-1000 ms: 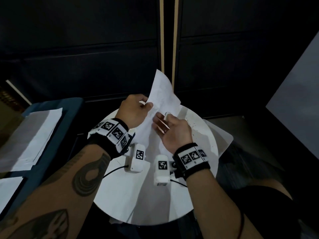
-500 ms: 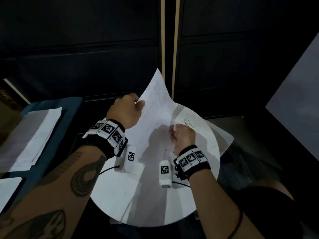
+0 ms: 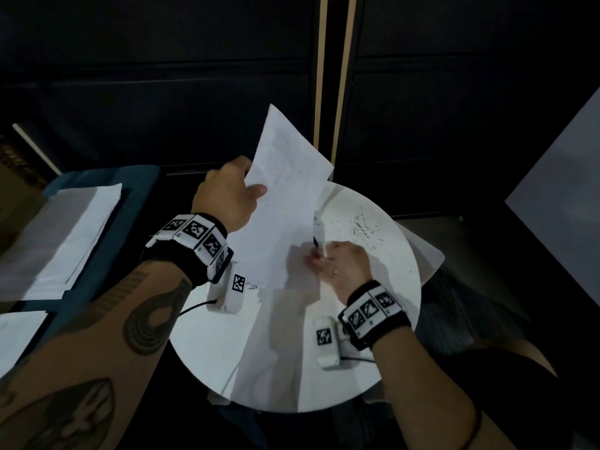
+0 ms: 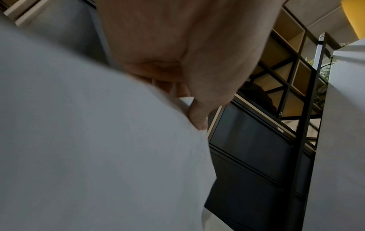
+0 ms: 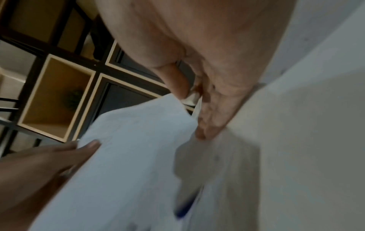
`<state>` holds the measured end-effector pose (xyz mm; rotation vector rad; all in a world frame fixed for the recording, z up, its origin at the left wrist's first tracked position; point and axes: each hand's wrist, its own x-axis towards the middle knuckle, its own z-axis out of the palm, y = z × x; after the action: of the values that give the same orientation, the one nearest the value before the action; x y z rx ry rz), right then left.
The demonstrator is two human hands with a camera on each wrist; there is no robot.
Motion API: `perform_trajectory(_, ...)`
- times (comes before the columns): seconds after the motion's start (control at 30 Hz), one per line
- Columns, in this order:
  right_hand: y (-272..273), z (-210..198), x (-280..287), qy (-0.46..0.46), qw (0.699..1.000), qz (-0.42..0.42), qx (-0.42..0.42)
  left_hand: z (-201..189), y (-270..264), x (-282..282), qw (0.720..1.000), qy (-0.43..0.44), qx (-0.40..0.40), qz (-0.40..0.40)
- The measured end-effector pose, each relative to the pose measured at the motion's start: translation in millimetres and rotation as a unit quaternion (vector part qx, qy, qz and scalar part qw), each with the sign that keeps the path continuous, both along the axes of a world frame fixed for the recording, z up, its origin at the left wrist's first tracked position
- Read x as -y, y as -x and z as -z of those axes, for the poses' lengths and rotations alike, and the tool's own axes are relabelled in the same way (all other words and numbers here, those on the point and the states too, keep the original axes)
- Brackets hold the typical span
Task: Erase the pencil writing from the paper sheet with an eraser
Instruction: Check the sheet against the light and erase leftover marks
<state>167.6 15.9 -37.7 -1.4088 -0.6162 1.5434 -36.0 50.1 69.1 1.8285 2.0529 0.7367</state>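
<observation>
Our left hand (image 3: 227,193) pinches the paper sheet (image 3: 285,190) by its edge, lifted off the round white table (image 3: 399,287) where eraser crumbs (image 3: 363,225) scatter. Our right hand (image 3: 344,267), fingers curled, grips a pen-shaped eraser (image 3: 318,235). The wrist views alone reveal a shelf (image 5: 57,96) behind.

A round white table (image 3: 383,319) carries everything here. A paper sheet (image 3: 285,203) rests on it by its lower part only, its far half lifted clear of the top and tilted up. Dark eraser crumbs (image 3: 363,225) lie scattered over the bare far-right part of the tabletop, beside the sheet. More white paper (image 3: 207,345) lies flat on the near-left part of the top. A slim white stick with a dark band (image 3: 318,233) stands at the sheet's right edge; whether it touches the tabletop cannot be told. To the left, a blue surface (image 3: 143,180) bears a stack of white papers (image 3: 65,235)
</observation>
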Motion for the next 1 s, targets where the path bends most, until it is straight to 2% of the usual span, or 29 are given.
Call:
perform_trajectory(0.07,-12,-1,-15,-0.027,0.997,0.07,0.001,2,6,0,1.0,0.004,-0.002,-0.005)
perform_trajectory(0.13,-18,-7,-14,-0.043,0.995,0.093,-0.021,6,11,-1,1.0,0.006,0.006,-0.007)
perform_trajectory(0.27,-2,-9,8,-0.029,0.995,0.014,-0.093,11,12,-2,1.0,0.012,0.012,-0.007)
perform_trajectory(0.33,8,-3,13,-0.008,0.995,-0.026,-0.093,14,10,-2,1.0,0.022,0.017,-0.005)
perform_trajectory(0.4,6,0,6,-0.008,0.996,0.019,-0.087,16,11,-1,0.999,0.028,0.02,-0.003)
perform_trajectory(0.5,-7,-2,-16,-0.038,0.994,0.099,-0.017,21,19,0,0.999,0.033,0.018,-0.008)
perform_trajectory(0.57,-5,-7,-18,-0.053,0.995,0.081,-0.02,25,25,-1,0.999,0.029,0.023,-0.01)
perform_trajectory(0.63,7,-10,-11,-0.047,0.995,0.019,-0.082,27,31,0,0.999,0.033,0.025,-0.012)
perform_trajectory(0.7,16,-8,-7,-0.021,0.996,-0.031,-0.085,29,38,1,0.999,0.039,0.021,-0.016)
perform_trajectory(0.9,0,-1,-38,-0.049,0.992,0.113,0.035,42,74,10,0.995,0.071,-0.022,-0.071)
perform_trajectory(1.0,19,-8,-31,-0.057,0.993,0.065,-0.077,50,95,14,0.992,0.085,-0.022,-0.09)
